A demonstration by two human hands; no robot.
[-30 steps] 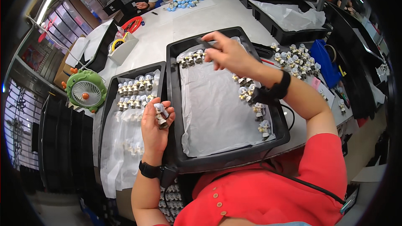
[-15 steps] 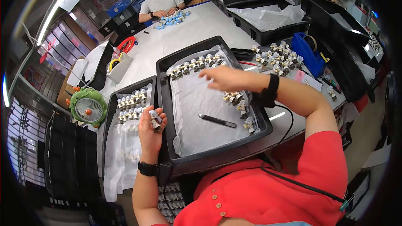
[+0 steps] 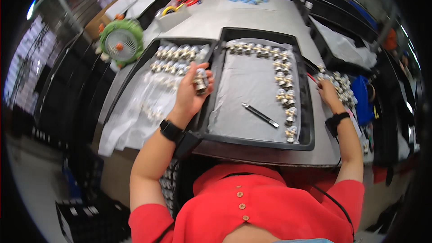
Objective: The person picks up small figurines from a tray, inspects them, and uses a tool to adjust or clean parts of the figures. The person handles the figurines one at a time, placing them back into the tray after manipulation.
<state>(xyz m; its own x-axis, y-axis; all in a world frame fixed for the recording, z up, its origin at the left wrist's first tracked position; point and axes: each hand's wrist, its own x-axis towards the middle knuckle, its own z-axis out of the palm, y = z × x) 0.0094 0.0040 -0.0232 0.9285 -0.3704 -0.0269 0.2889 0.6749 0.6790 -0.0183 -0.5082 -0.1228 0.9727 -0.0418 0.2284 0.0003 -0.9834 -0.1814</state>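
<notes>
Grey table (image 3: pixel 252 13): left hand (image 3: pixel 191 92) raised gripping fitting (image 3: pixel 200 81); right hand (image 3: pixel 329 92) outstretched.

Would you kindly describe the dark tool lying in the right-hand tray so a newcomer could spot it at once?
Find the right black tray, lined with grey sheet. On the bare sheet left of the column of metal fittings lies the tool, slim, dark and slanted. It is the only long thin item there; everything else is stubby and shiny.

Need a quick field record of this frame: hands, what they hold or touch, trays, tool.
left hand: holds a small metal fitting over the gap between the trays
right hand: reaches into the loose fittings pile right of the tray
right tray: fittings along top and right edges
tool: dark pen-like, lying on liner
left tray: two rows of fittings
fan: green, far left
</notes>
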